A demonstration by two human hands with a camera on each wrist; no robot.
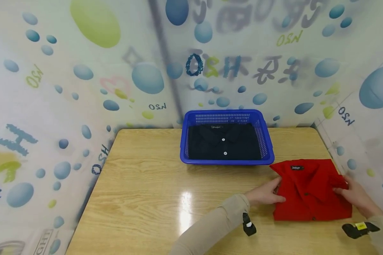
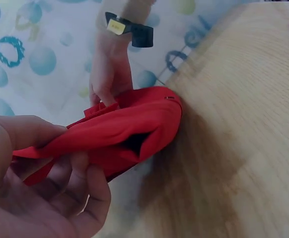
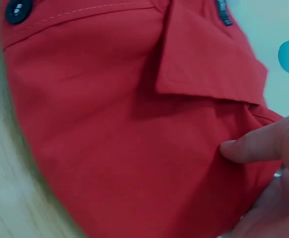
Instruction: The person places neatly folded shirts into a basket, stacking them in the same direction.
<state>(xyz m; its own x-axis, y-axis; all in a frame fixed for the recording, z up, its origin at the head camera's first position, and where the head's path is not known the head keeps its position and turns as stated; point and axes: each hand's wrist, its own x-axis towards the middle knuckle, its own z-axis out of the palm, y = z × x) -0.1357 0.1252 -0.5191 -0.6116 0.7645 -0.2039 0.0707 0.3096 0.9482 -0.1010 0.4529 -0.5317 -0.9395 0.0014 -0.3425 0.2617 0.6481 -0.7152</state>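
A folded red shirt (image 1: 293, 198) with a collar, dark buttons and a black neck label is at the right side of the table. My left hand (image 1: 265, 193) grips its left edge, thumb on top and fingers underneath, as the left wrist view shows. On the opposite edge my right hand (image 1: 357, 196) pinches the cloth, its thumb on the front of the shirt (image 3: 134, 129). In the left wrist view the shirt (image 2: 129, 119) is seen edge-on, its layers bulging between both hands, with a shadow on the wood beneath.
A blue plastic basket (image 1: 185, 141) stands at the back of the wooden table (image 1: 140, 184), just left of the red shirt. Inside it lies a folded black shirt (image 1: 207, 147) with white buttons. Patterned wall coverings (image 1: 115, 88) enclose the table's back and sides.
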